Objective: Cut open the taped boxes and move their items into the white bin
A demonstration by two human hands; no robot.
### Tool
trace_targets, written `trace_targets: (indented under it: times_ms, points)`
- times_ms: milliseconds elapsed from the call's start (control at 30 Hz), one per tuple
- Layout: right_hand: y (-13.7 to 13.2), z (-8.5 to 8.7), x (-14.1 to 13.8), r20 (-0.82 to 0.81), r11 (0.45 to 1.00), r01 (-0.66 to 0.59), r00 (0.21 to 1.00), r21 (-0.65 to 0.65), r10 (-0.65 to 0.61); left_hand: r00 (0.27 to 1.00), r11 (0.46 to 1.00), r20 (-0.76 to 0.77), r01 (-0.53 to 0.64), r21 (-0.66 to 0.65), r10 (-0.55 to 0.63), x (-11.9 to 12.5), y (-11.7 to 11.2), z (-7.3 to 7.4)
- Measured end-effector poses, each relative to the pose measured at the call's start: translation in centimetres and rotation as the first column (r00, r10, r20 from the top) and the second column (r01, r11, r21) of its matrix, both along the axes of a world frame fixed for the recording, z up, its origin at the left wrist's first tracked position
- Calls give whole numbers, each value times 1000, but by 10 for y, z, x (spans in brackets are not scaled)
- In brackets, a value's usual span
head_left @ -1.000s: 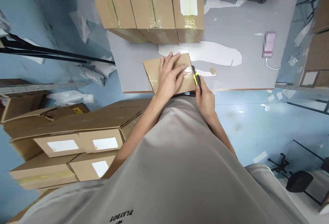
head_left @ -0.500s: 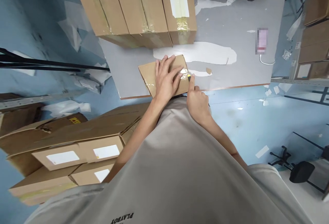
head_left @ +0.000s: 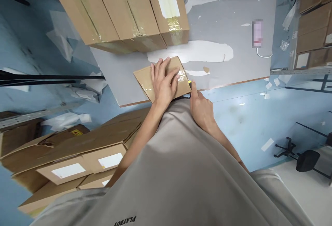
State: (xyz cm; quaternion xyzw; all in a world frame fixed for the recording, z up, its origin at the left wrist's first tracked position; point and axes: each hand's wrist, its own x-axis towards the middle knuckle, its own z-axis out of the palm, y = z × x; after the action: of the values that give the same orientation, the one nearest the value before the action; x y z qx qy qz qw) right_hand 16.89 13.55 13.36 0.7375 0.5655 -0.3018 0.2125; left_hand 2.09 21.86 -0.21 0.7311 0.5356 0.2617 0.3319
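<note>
My left hand (head_left: 164,86) lies spread on the taped carton (head_left: 142,76); my right hand (head_left: 202,109) grasps a box cutter (head_left: 190,83) at its three-o'clock edge, apparently slitting; next calls for steady pressure.

Left hand (head_left: 164,87) palm-down, right hand (head_left: 202,110) curled, forefinger (head_left: 194,89) straight

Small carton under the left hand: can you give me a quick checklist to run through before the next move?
1. Small carton steadied: ok, left hand rests on top.
2. Cutter gripped: ok, right hand holds it at the carton's right edge.
3. Left hand clear of cutter: ok, visibly apart.
4. Blade extension: cannot tell, too small to see.
5. Tape by that edge slit: cannot tell.
</note>
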Motion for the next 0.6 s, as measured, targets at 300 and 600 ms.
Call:
trace_targets:
  times_ms: [300, 600]
  points:
    - [17, -21, -4, -10, 1000, -1, 1000, 0, 1, 1000, 997, 29, -5, -73, 8, 2, 1, 6]
    - [9, 3, -19, 96, 998, 0, 995, -64, 6, 998, 995, 67, 7, -95, -1, 5, 0, 10]
